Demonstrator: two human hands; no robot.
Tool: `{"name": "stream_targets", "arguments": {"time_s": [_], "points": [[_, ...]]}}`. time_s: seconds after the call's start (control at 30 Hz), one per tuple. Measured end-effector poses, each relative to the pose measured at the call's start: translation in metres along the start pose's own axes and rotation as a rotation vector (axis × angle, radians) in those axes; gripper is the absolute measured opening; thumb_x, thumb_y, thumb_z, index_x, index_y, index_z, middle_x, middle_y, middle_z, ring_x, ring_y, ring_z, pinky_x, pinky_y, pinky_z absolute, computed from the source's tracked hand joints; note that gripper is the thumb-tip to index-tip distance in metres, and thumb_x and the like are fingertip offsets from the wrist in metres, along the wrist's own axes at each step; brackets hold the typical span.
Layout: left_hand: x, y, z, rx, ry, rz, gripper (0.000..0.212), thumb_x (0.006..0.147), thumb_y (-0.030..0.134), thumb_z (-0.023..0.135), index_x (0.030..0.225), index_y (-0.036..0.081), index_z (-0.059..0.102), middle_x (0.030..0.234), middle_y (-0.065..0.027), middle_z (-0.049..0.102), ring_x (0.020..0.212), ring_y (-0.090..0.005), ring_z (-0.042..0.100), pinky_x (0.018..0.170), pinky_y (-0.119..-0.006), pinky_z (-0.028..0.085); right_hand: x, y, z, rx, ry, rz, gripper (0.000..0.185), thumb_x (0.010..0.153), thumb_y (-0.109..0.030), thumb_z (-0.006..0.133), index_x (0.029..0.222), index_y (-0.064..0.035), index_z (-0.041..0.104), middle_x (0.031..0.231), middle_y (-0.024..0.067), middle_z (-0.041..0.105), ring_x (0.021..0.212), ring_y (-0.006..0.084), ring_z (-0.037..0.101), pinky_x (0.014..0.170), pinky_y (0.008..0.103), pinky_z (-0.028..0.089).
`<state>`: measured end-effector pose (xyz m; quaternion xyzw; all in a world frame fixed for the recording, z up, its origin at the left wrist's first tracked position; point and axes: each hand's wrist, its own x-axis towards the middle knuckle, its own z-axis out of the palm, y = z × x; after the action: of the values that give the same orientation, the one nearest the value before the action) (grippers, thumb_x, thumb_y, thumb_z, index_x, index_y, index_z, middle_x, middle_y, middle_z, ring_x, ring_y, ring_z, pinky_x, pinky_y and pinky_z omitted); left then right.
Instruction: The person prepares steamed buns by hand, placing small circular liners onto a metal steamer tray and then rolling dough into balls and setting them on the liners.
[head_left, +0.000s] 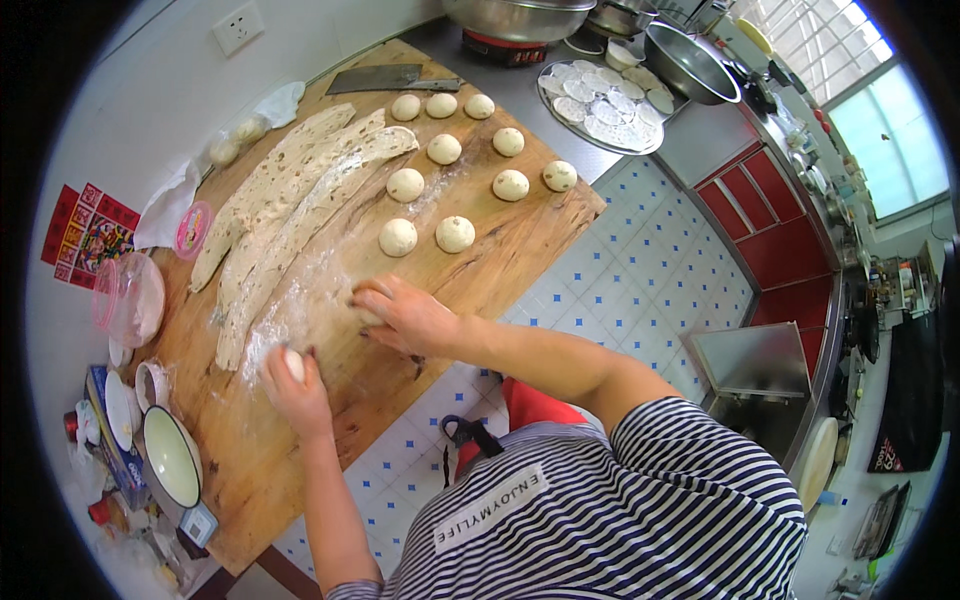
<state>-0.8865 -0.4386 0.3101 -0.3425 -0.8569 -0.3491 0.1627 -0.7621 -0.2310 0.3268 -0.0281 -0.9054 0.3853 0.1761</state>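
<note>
My left hand (294, 391) curls around a small pale dough ball (295, 366) just above the floured wooden board (480, 281). My right hand (409, 315) is cupped palm down on the board, over another dough piece (369, 318) that is mostly hidden under the fingers. Several round, speckled dough balls (455, 235) sit apart beyond my right hand. Long strips of speckled dough (281, 180) lie side by side to the left of them. White flour (266, 341) is scattered between the strips and my left hand.
A cleaver (382, 79) lies at the board's far end. Past it are a round tray of thin discs (600, 109) and a large metal pot (517, 16). An enamel bowl (172, 456) and a clear plastic tub (139, 300) stand along the left edge.
</note>
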Motion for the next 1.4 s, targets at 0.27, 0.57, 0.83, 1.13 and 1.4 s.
{"name": "stream_targets", "arguments": {"time_s": [0.27,0.57,0.83,1.13,1.4], "points": [[0.007,0.075,0.006,0.317,0.230,0.030,0.040,0.083,0.004,0.068,0.121,-0.003,0.057,0.118,-0.0222,0.060,0.109,-0.0399,0.057,0.096,-0.044,0.046,-0.047,0.062,-0.119,-0.189,0.291,-0.295,0.057,0.071,-0.018,0.080,0.121,-0.0056,0.057,0.123,0.0173,0.058,0.117,0.0356,0.052,0.098,0.0430,0.044],[0.001,0.326,0.195,-0.463,-0.070,0.111,0.033,0.084,-0.001,0.063,0.116,-0.002,0.057,0.121,-0.0180,0.060,0.113,-0.0336,0.057,0.097,-0.041,0.047,-0.097,0.191,-0.257,-0.226,0.090,0.225,0.064,0.068,-0.009,0.078,0.126,-0.0029,0.052,0.122,0.0170,0.056,0.112,0.0381,0.052,0.097,0.0433,0.045],[0.043,0.359,0.276,-0.712,-0.122,-0.080,0.030,0.099,0.016,0.053,0.120,-0.005,0.055,0.125,-0.0211,0.058,0.117,-0.0356,0.055,0.102,-0.040,0.043,-0.101,0.213,-0.273,0.040,0.046,0.004,0.063,0.072,-0.002,0.069,0.131,-0.0006,0.047,0.133,0.0193,0.051,0.122,0.0381,0.048,0.104,0.0414,0.041],[0.011,0.395,0.267,-0.839,-0.227,-0.295,0.048,0.105,0.029,0.041,0.139,-0.004,0.042,0.142,-0.0204,0.045,0.132,-0.0320,0.043,0.112,-0.038,0.032,-0.073,0.221,-0.254,1.112,0.141,0.375,0.072,0.104,-0.049,0.030,0.152,0.0027,0.019,0.158,0.0193,0.025,0.147,0.0277,0.023,0.119,0.0382,0.016],[0.024,0.382,0.284,-0.843,-0.236,-0.332,0.051,0.105,0.031,0.038,0.142,-0.004,0.038,0.146,-0.0198,0.041,0.136,-0.0303,0.039,0.113,-0.038,0.028,-0.089,0.194,-0.237,1.033,0.303,0.379,0.073,0.104,-0.051,0.030,0.152,0.0039,0.021,0.153,0.0193,0.035,0.144,0.0279,0.029,0.118,0.0385,0.020]]}}
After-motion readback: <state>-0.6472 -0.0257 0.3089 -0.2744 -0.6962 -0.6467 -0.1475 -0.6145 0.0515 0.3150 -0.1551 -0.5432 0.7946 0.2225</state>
